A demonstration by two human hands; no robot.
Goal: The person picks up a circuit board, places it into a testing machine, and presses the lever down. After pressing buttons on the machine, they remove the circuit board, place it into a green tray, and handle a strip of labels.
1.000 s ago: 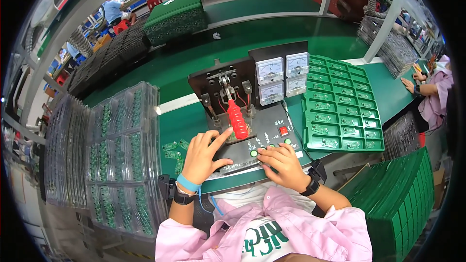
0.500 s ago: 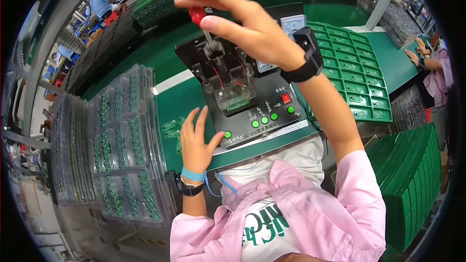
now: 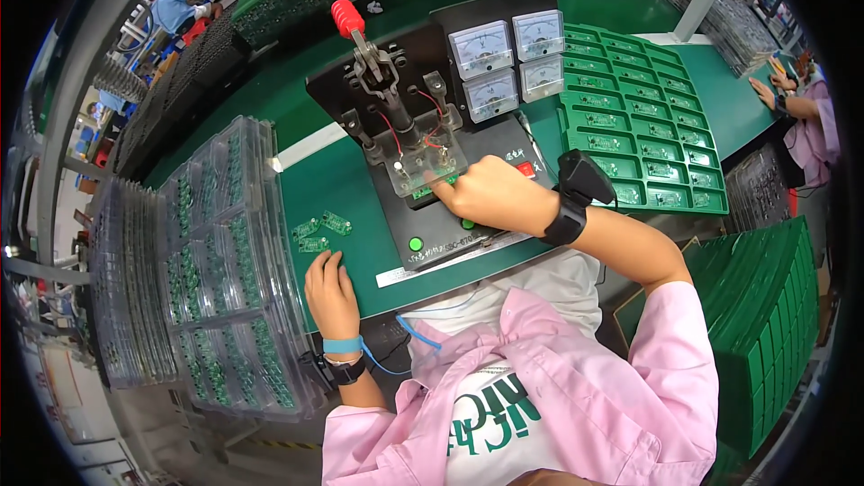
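A black test fixture (image 3: 504,148) stands in front of me, its red-handled toggle clamp (image 3: 348,18) pointing up. Below the clamp, a clear plate (image 3: 432,159) with red wires sits over a green circuit board (image 3: 443,187). My right hand (image 3: 499,193) is at the front of that plate, fingers curled and the index fingertip on the board's edge; its thumb is hidden. On the green mat (image 3: 315,148), my left hand (image 3: 331,297) lies with fingers stretched out and nothing in it. Just beyond its fingertips are several loose circuit boards (image 3: 335,222).
Analog meters (image 3: 481,49) stand at the fixture's back. A green compartment tray (image 3: 641,130) of boards lies to the right, above stacked green trays (image 3: 765,333). Clear plastic trays (image 3: 225,265) of boards are stacked at left. A co-worker's hand (image 3: 765,93) shows at far right.
My right hand has left the red clamp handle and come down to the circuit board. My left hand has moved left, away from the fixture's green button, toward the loose boards.
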